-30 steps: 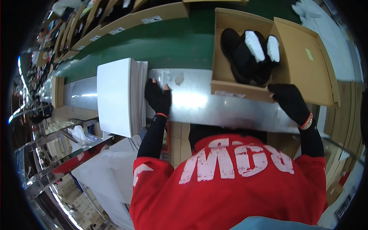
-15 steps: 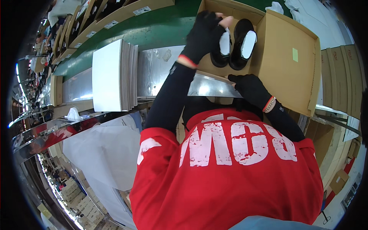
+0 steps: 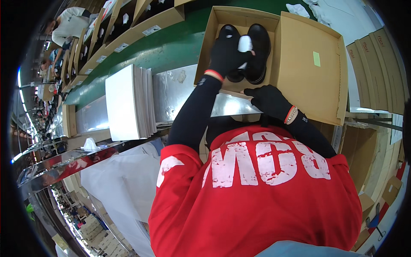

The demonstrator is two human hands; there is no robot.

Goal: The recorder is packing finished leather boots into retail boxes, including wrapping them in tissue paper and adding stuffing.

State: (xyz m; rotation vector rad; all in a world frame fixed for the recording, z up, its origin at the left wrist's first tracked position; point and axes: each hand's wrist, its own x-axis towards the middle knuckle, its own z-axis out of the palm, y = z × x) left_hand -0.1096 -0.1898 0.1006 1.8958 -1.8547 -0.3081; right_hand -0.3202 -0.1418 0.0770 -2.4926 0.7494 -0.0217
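A pair of black shoes lies side by side in an open brown cardboard box (image 3: 246, 13). My left hand (image 3: 227, 55), in a black fingerless glove, is closed over the left shoe (image 3: 230, 31) and hides its middle. Its thumb rests by a white insert (image 3: 245, 43) in the gap between the shoes. The right shoe (image 3: 258, 51) sits against it, nearer the lid. At the box's near wall, my right hand (image 3: 270, 99), also gloved, grips the rim with fingers bent.
The box lid (image 3: 314, 73) is folded open to the right, bearing a pale sticker. White sheets (image 3: 130, 103) stand stacked on the metal bench at left. Brown boxes (image 3: 376, 68) stand at far right; an open-box row (image 3: 128, 43) runs along the back left, with people beyond.
My left hand has moved down from the upper end of the left shoe to its middle. My right hand stays at the box's near rim. The whole view has shifted slightly.
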